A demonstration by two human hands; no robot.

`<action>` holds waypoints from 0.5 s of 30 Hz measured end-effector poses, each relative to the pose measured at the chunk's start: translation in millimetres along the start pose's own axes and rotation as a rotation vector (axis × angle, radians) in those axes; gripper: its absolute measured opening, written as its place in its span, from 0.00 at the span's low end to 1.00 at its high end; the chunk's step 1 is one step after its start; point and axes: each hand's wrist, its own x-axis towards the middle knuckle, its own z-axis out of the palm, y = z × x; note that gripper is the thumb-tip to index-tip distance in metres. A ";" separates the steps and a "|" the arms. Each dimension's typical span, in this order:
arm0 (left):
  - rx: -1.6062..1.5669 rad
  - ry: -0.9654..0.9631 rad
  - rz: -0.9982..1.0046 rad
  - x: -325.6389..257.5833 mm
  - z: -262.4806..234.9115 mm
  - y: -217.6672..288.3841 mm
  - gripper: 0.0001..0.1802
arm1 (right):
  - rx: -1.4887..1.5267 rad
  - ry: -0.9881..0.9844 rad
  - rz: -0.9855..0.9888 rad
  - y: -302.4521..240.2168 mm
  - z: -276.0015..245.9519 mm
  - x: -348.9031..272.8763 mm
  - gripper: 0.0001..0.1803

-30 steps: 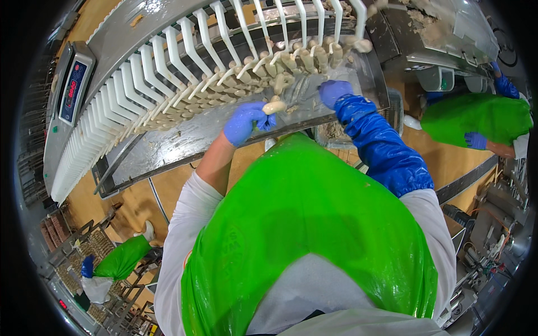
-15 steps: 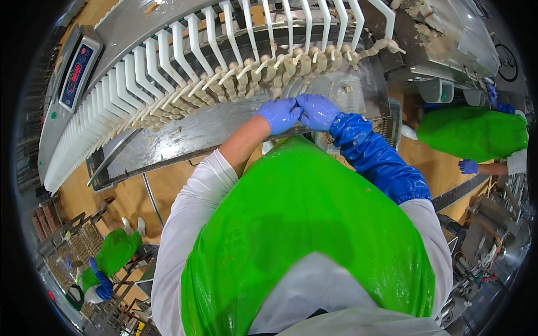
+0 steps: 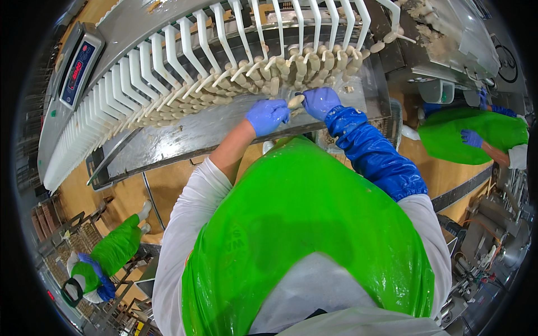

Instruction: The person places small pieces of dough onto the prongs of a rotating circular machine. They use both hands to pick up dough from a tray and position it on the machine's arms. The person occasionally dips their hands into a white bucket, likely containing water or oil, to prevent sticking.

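Observation:
A pale sausage link (image 3: 296, 102) spans the small gap between my two blue-gloved hands. My left hand (image 3: 268, 117) is closed at its left end, with the fingers curled in. At the other end, my right hand (image 3: 321, 103) pinches it; a blue sleeve covers that forearm. Just beyond my hands, strings of linked sausages (image 3: 252, 77) hang in loops from a curved row of white hooks (image 3: 199, 42). One link hangs down close above my left hand. A wet metal tray (image 3: 162, 147) lies under the hanging sausages.
A scale with a lit display (image 3: 80, 66) stands at the far left. Metal machinery (image 3: 448, 39) with meat scraps is at the back right. Co-workers in green aprons are at the right (image 3: 471, 131) and lower left (image 3: 116, 242). My green apron (image 3: 302, 224) fills the near middle.
My hands have moved apart, and a sausage link now shows between them. The hooks with their sausages have shifted rightward. Both co-workers have changed posture.

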 end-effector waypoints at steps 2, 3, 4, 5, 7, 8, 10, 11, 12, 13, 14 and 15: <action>-0.124 0.045 -0.028 -6.0 2.9 -8.1 0.13 | 0.002 0.017 -0.004 -0.9 3.0 6.0 0.13; -0.151 0.078 -0.015 -10.1 3.3 -15.8 0.14 | 0.007 0.051 -0.016 0.9 5.5 9.2 0.14; -0.179 0.109 0.000 -13.7 2.9 -20.0 0.14 | 0.011 0.085 -0.025 5.3 7.6 10.9 0.14; -0.282 0.127 0.029 -16.6 3.1 -23.9 0.14 | 0.016 0.119 -0.034 9.8 9.5 12.7 0.14; -0.486 0.164 0.090 -22.5 2.8 -30.1 0.12 | 0.025 0.025 0.083 16.5 11.0 18.7 0.16; -0.563 0.179 0.076 -27.7 -3.0 -16.3 0.12 | 0.030 -0.024 0.145 19.9 11.6 18.9 0.16; -0.717 0.213 0.050 -41.0 -16.7 8.5 0.11 | 0.043 -0.039 0.149 30.8 17.6 13.3 0.18; -0.838 0.183 0.130 -41.0 -16.1 -12.9 0.10 | 0.047 -0.045 0.138 32.2 16.8 13.7 0.18; -0.959 0.153 0.212 -38.1 -13.1 -51.6 0.10 | 0.130 -0.043 0.057 28.9 13.6 13.6 0.19; -1.085 0.157 0.218 -37.2 -12.8 -52.5 0.10 | 0.216 -0.045 -0.011 27.7 12.2 9.8 0.20; -1.209 0.168 0.226 -38.5 -13.5 -51.4 0.09 | 0.301 -0.045 -0.084 24.5 8.5 6.8 0.21; -1.338 0.213 0.149 -42.9 -18.3 -4.3 0.10 | 0.486 -0.001 -0.111 20.4 7.9 3.7 0.21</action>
